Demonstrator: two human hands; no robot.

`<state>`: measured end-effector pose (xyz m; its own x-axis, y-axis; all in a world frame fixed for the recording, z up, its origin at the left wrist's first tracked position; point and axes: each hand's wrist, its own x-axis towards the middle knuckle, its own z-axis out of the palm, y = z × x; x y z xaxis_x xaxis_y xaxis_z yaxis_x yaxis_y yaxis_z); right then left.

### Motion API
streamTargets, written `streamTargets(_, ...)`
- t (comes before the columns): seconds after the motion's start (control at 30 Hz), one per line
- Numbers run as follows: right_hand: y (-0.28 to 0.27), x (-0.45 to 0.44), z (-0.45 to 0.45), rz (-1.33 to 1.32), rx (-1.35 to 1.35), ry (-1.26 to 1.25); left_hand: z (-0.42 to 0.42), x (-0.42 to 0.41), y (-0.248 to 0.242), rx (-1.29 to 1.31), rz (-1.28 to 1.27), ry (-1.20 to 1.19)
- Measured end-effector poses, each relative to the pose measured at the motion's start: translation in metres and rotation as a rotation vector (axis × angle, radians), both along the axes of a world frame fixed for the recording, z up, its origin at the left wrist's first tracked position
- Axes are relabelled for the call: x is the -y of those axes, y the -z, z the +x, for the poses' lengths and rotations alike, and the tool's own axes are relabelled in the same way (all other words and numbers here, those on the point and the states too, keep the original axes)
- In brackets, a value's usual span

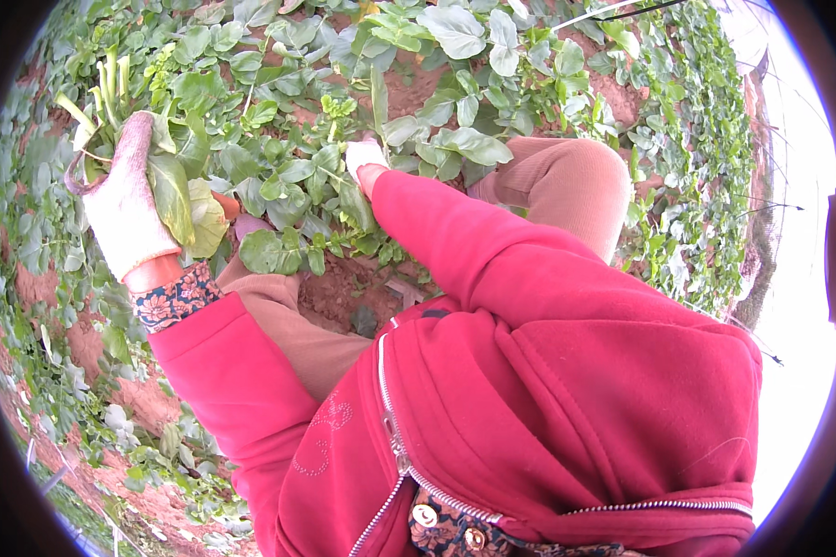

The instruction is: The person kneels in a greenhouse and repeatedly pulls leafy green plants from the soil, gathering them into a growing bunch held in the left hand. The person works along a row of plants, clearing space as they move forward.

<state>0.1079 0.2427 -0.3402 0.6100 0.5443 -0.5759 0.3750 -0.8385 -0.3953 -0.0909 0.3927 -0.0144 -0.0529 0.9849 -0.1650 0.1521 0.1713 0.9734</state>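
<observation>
My left hand (pixel 129 202), in a pale knitted glove, is closed around a bunch of cut leafy greens (pixel 171 188). Thick pale green stalk ends stick up past the fingers, and broad leaves, one yellowish, hang beside the palm. Nearer the middle, my right hand (pixel 366 159), also in a pale glove, reaches down among the growing leafy plants (pixel 296 170). Leaves surround it and its fingertips are hidden, so whether it grips a stem cannot be told.
Dense leafy plants grow on reddish soil (pixel 341 292) all around. My bent knees in brown trousers (pixel 571 188) rise on both sides of the plants in front of me. Something orange (pixel 227 205) shows beside the left knee. Netting (pixel 773 181) with thin wires stands at the right edge.
</observation>
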Motion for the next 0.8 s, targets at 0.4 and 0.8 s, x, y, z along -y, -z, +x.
streamTargets(0.4, -0.12, 0.008, 0.043, 0.375, -0.705, 0.359, -0.004, 0.001, -0.002, 0.053, -0.033, 0.034)
streamTargets(0.8, -0.022, -0.026, 0.166, -0.147, 0.139, -0.386, 0.008, 0.005, 0.003, -0.027, 0.049, 0.036)
